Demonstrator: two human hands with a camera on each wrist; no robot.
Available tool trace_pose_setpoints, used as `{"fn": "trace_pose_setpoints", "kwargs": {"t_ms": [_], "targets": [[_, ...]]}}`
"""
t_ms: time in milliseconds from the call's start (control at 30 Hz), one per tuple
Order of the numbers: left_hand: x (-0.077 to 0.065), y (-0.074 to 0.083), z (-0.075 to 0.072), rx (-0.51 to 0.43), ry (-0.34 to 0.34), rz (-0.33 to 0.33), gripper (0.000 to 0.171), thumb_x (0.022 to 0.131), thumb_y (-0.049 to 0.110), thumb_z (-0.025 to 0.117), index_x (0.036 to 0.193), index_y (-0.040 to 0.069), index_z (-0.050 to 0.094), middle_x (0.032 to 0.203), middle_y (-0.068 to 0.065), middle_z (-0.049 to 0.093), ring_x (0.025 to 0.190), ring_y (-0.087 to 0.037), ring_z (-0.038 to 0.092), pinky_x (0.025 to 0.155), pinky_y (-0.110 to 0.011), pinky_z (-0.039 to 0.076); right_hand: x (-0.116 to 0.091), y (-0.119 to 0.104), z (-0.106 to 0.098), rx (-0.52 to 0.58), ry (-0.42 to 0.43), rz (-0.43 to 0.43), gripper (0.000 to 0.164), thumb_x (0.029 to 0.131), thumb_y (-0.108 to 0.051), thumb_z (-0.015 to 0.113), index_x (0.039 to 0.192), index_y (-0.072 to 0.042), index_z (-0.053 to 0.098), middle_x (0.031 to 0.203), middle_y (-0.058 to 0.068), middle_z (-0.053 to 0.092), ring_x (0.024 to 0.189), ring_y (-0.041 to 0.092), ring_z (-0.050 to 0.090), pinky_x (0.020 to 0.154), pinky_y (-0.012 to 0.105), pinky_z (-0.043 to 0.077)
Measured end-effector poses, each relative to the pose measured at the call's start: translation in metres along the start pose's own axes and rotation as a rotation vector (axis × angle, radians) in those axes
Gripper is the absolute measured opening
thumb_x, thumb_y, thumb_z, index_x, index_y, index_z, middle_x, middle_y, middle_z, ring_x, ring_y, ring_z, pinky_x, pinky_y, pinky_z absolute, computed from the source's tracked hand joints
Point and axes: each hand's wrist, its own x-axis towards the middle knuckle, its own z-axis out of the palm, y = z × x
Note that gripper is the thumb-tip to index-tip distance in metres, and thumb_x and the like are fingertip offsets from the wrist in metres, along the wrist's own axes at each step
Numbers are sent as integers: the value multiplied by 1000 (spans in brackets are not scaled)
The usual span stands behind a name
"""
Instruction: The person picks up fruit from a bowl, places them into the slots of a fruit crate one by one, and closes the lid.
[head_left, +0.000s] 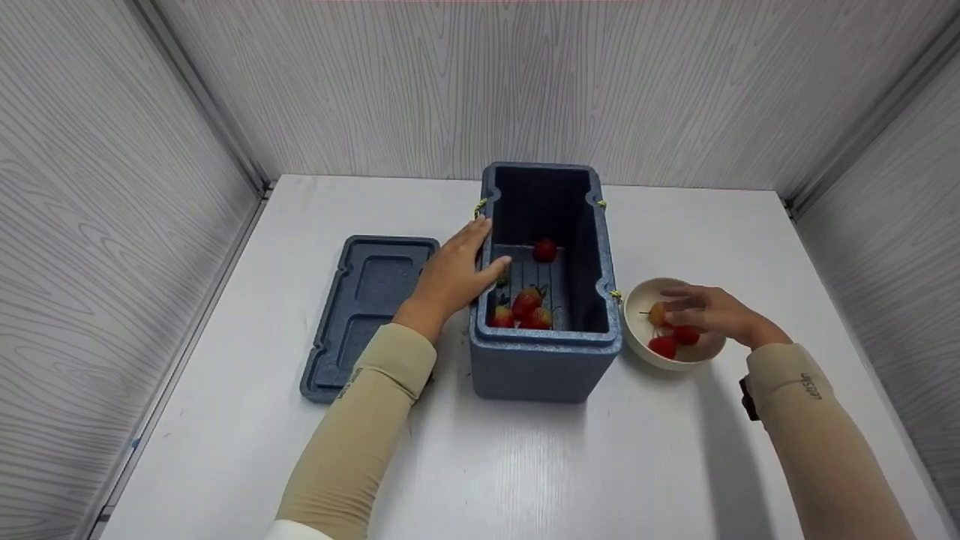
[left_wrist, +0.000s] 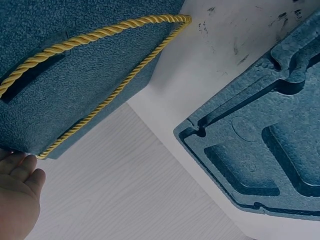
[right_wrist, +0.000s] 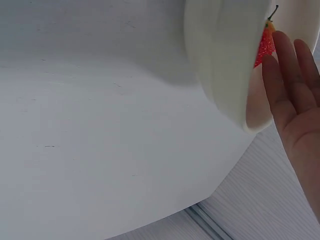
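My left hand [head_left: 454, 274] rests on the left wall of a blue foam cooler box [head_left: 529, 371], thumb over the rim and fingers along the outside. In the left wrist view its fingertips touch the box side below a yellow rope. Several red strawberries [head_left: 527, 301] lie at the box's near end, and one red strawberry [head_left: 545, 250] sits farther back. Over a cream bowl [head_left: 637, 341] at the box's right is my right hand [head_left: 709, 311], fingers extended and nothing visibly held. Red and yellow-orange strawberries lie in the bowl; one strawberry [right_wrist: 265, 44] shows beside the fingers in the right wrist view.
Left of the box, the blue lid [head_left: 360, 330] lies flat, its recessed side up, partly behind my left arm. Yellow rope [left_wrist: 120, 87] loops along the box's outer side. Pale wood-grain panels [head_left: 375, 90] enclose the white table [head_left: 495, 472] at back and sides.
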Motion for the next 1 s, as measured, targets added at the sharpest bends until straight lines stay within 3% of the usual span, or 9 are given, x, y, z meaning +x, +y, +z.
{"fn": "trace_pose_setpoints", "kwargs": {"t_ms": [200, 400, 467, 667, 800, 1000], "targets": [[-1, -1, 1, -6, 1, -1, 71, 97, 51, 47, 152, 13, 24, 156, -5, 22, 142, -19, 20, 113, -40, 19, 0, 7, 8, -23, -35, 58, 64, 92, -29, 63, 142, 3, 39, 135, 28, 45, 119, 40, 44, 95, 51, 44], [0, -1, 1, -4, 1, 1, 72, 97, 51, 47, 152, 12, 24, 156, -5, 22, 142, -19, 20, 114, -40, 19, 2, 15, 14, 173, -83, 56, 68, 89, -18, 69, 142, 8, 34, 137, 30, 39, 121, 39, 42, 91, 47, 48], [-1, -1, 1, -9, 2, -1, 72, 96, 51, 48, 152, 12, 24, 156, -5, 22, 142, -19, 19, 114, -40, 19, 5, 17, 16, 181, -97, 22, 66, 89, -13, 69, 140, 11, 34, 136, 31, 41, 121, 40, 44, 90, 41, 49], [-1, -2, 0, -15, 2, 0, 72, 96, 51, 48, 152, 12, 24, 156, -5, 21, 142, -19, 19, 114, -40, 18, 12, 18, 23, 76, -115, -48, 53, 89, -5, 65, 131, 17, 42, 127, 34, 49, 118, 43, 47, 82, 24, 50], [-1, -2, 1, -14, 1, -2, 72, 96, 51, 48, 152, 12, 24, 156, -5, 21, 142, -20, 19, 114, -40, 19, 13, 14, 28, 41, -141, -4, 46, 89, -4, 61, 130, 13, 47, 125, 30, 51, 111, 36, 49, 77, 25, 51], [0, -1, 1, -13, 10, 2, 71, 96, 50, 48, 152, 13, 25, 156, -5, 22, 142, -19, 20, 113, -40, 19, 17, 11, 34, -189, -104, -70, 38, 86, -4, 61, 124, 5, 60, 110, 17, 62, 88, 24, 55, 68, 27, 49]]}}
